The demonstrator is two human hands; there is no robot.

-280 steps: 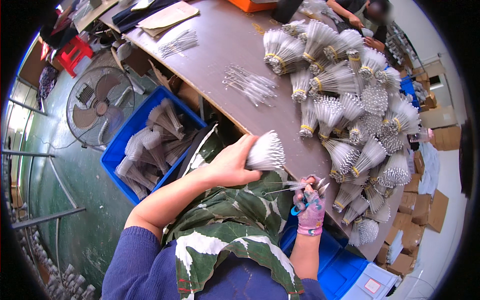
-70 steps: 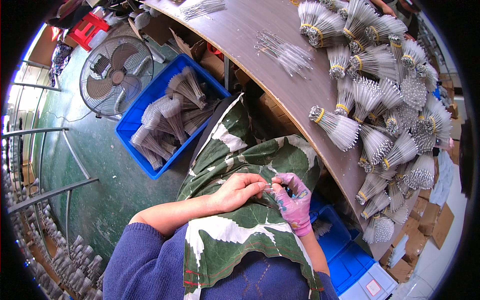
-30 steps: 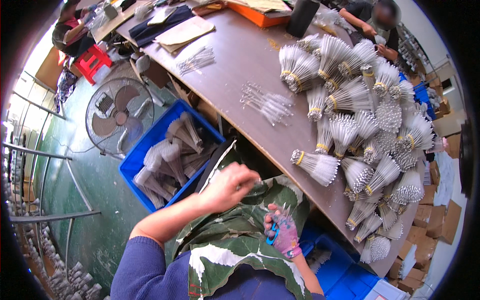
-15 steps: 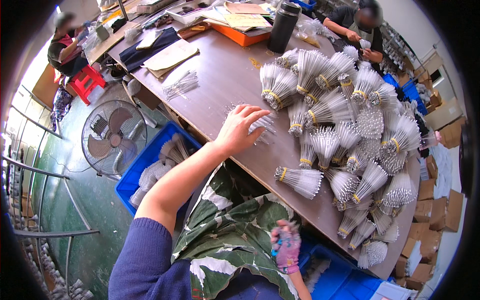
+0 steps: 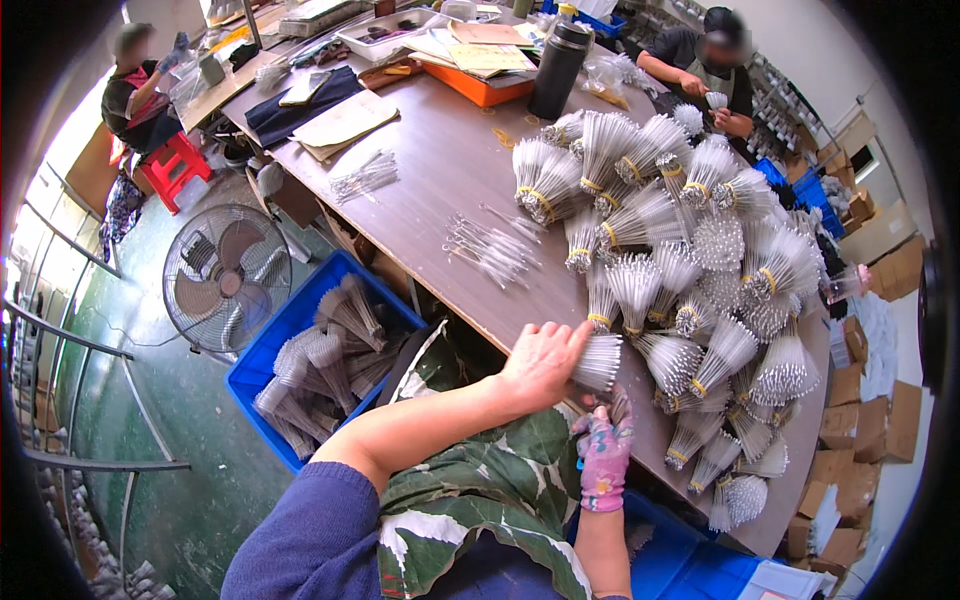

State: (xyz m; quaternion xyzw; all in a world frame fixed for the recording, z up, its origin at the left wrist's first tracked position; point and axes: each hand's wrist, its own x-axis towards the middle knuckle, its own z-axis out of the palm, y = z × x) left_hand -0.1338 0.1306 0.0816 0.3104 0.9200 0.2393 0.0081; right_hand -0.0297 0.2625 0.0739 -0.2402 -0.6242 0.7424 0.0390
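Observation:
My bare left hand (image 5: 545,365) is closed around the banded end of a bundle of thin wire brushes (image 5: 600,362) at the table's near edge. The bundle's pale tips point right. Just below it is my right hand (image 5: 605,450), in a pink patterned glove with the fingertips bare. Its fingers are curled up close against the bundle's lower side; what they hold, if anything, is hidden. Loose wire pieces with looped ends (image 5: 492,250) lie on the table beyond my left hand. A large heap of yellow-banded brush bundles (image 5: 690,270) covers the right part of the table.
A smaller loose pile (image 5: 365,177) lies farther left, near papers and a black bottle (image 5: 560,70). Left of the table are a blue crate (image 5: 240,368) holding bundles and a standing fan (image 5: 228,280). Another blue bin (image 5: 690,560) sits below right. Two people work at the far side.
My left hand has left the loose wire pieces and come right and nearer, onto the bundle at the edge. My right hand has risen from my lap to meet it.

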